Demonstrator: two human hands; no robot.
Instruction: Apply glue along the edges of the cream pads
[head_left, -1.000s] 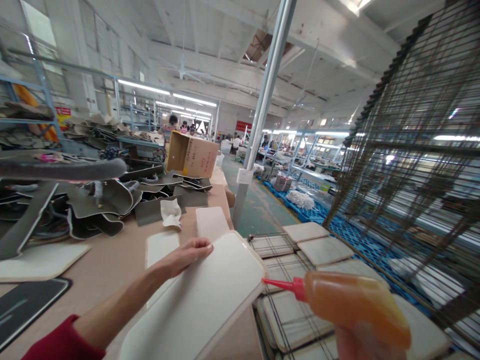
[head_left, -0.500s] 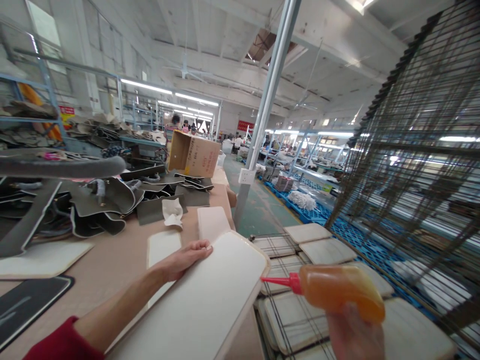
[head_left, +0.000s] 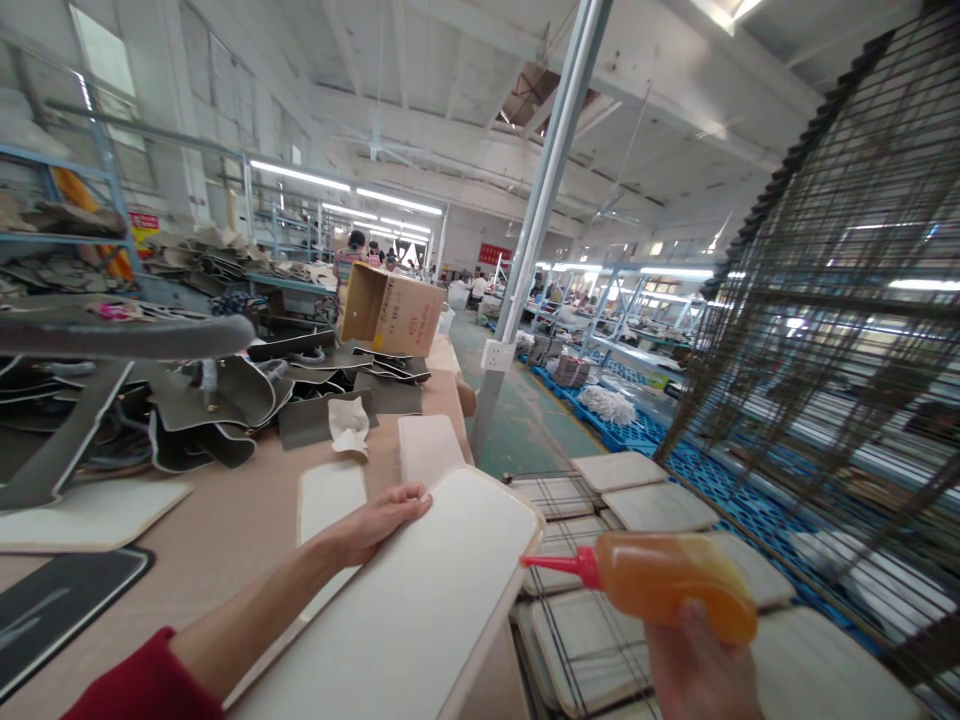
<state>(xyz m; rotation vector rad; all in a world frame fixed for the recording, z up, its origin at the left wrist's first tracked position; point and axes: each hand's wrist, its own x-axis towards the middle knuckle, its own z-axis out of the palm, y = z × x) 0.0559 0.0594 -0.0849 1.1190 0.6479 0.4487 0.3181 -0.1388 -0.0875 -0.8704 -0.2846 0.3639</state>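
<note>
L hand (head_left: 382, 522) grips white panel (head_left: 427, 590) by left edge, long axis near-left to far-right; R hand (head_left: 697, 655), off panel, holds amber bottle (head_left: 652, 570) w/ red nozzle (head_left: 559, 565) at right edge, contact unclear from here.

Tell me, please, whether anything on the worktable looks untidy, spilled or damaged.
A crumpled pale scrap stands out beyond the left hand, unlike the flat white panel it holds. The cardboard box looks tipped, its open side showing. No spill is visible by the squeeze bottle.

Txt on box (head_left: 414, 318), banner (head_left: 495, 254) & red/ylw sign (head_left: 143, 224): too blurry to rd.
</note>
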